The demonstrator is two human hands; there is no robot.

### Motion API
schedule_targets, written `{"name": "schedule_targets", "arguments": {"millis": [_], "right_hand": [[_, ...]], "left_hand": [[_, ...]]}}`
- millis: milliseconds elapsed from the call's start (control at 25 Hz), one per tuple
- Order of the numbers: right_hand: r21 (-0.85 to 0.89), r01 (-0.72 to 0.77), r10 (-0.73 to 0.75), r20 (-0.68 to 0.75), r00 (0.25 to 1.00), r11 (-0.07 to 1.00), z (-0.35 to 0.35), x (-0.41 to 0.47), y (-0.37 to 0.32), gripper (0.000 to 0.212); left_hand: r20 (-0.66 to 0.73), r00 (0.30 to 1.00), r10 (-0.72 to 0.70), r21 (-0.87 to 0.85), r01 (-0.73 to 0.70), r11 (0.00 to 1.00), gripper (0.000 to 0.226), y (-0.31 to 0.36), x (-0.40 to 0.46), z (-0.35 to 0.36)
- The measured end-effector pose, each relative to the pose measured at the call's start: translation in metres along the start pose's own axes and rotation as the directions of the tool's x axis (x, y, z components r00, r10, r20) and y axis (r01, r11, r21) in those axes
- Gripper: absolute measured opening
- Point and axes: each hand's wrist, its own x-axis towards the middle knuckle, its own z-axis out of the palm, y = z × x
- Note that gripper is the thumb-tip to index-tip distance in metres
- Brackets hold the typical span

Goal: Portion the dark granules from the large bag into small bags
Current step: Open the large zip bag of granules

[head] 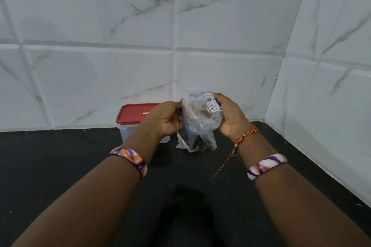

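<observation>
Both hands hold a clear plastic bag above the black counter, close to the back wall. My left hand grips its left edge, fingers curled. My right hand grips its right side, where white lettering on a dark blue print shows. Dark granules fill the lower part of the plastic, which hangs down to the counter. Whether this is one bag or two overlapping bags I cannot tell.
A translucent container with a red lid stands on the counter at the back, just left of my left hand. White marble-look tiled walls close in the back and the right side, forming a corner.
</observation>
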Motion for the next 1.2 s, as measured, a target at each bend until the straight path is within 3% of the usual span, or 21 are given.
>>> {"name": "schedule_targets", "arguments": {"millis": [120, 200, 280, 360, 400, 440, 480, 520, 560, 600, 640, 760, 960, 1040, 1080, 1120, 1200], "right_hand": [[0.032, -0.07, 0.072, -0.074, 0.995, 0.997, 0.0, 0.003, 0.008, 0.03], [0.038, -0.08, 0.085, -0.128, 0.988, 0.996, 0.001, 0.007, 0.011, 0.016], [0.042, -0.051, 0.058, -0.177, 0.982, 0.998, 0.002, 0.008, 0.009, 0.013], [0.032, -0.01, 0.016, -0.187, 0.982, 0.999, 0.0, 0.007, 0.003, 0.023], [0.006, 0.004, -0.003, -0.193, 0.981, 1.0, 0.0, 0.006, 0.001, 0.023], [-0.043, 0.009, -0.017, -0.196, 0.981, 0.999, 0.001, 0.004, -0.001, 0.023], [-0.094, 0.013, -0.032, -0.2, 0.979, 0.995, 0.004, 0.004, -0.002, 0.023], [-0.145, 0.018, -0.048, -0.205, 0.977, 0.989, 0.007, 0.003, -0.002, 0.022], [-0.201, 0.023, -0.068, -0.219, 0.973, 0.979, 0.011, 0.004, -0.001, 0.023], [-0.257, 0.02, -0.083, -0.237, 0.968, 0.966, 0.013, 0.005, 0.0, 0.024], [-0.302, 0.017, -0.096, -0.251, 0.963, 0.953, 0.015, 0.007, 0.0, 0.026], [-0.28, 0.001, -0.073, -0.247, 0.966, 0.96, 0.012, 0.007, -0.001, 0.026], [-0.163, -0.057, 0.022, -0.207, 0.978, 0.985, 0.0, 0.011, 0.001, 0.026], [-0.302, -0.073, 0.011, -0.202, 0.979, 0.95, 0.003, 0.013, -0.002, 0.037], [-0.471, -0.032, -0.069, -0.196, 0.978, 0.881, 0.008, 0.01, -0.003, 0.036], [-0.683, 0.041, -0.214, -0.171, 0.962, 0.73, 0.012, 0.006, -0.003, 0.03], [-0.958, 0.218, -0.553, 0.081, 0.829, 0.188, 0.019, -0.012, 0.001, 0.021]], "left_hand": [[0.117, 0.993, -0.015, -0.172, 0.035, 0.985, 0.023, -0.007, 0.001, -0.002], [0.096, 0.995, -0.023, -0.042, 0.027, 0.999, 0.022, -0.01, -0.003, -0.002], [-0.083, 0.996, 0.03, 0.221, -0.011, 0.975, 0.023, -0.008, -0.004, -0.003], [-0.22, 0.951, 0.217, 0.359, -0.128, 0.925, 0.03, -0.001, 0.001, -0.009], [-0.224, 0.903, 0.366, 0.376, -0.266, 0.887, 0.031, 0.006, 0.001, -0.011], [-0.155, 0.834, 0.53, 0.413, -0.432, 0.801, 0.03, 0.013, 0.0, -0.012], [-0.005, 0.759, 0.651, 0.512, -0.557, 0.654, 0.029, 0.019, -0.004, -0.009], [0.198, 0.713, 0.672, 0.656, -0.607, 0.45, 0.026, 0.024, -0.008, -0.004], [0.377, 0.716, 0.587, 0.773, -0.592, 0.226, 0.022, 0.025, -0.013, 0.002], [0.459, 0.749, 0.478, 0.832, -0.552, 0.066, 0.021, 0.025, -0.015, 0.007], [0.468, 0.793, 0.39, 0.86, -0.51, 0.005, 0.024, 0.024, -0.013, 0.009], [0.421, 0.869, 0.262, 0.885, -0.457, 0.092, 0.027, 0.022, -0.011, 0.012], [0.397, 0.863, 0.311, 0.917, -0.381, -0.114, 0.032, 0.018, -0.009, 0.026], [0.335, 0.872, 0.358, 0.942, -0.297, -0.156, 0.03, 0.015, -0.001, 0.029], [0.296, 0.867, 0.4, 0.954, -0.25, -0.164, 0.031, 0.013, 0.004, 0.028], [0.259, 0.861, 0.437, 0.965, -0.211, -0.155, 0.033, 0.011, 0.01, 0.025], [0.213, 0.856, 0.471, 0.977, -0.174, -0.126, 0.033, 0.009, 0.016, 0.019]]}}
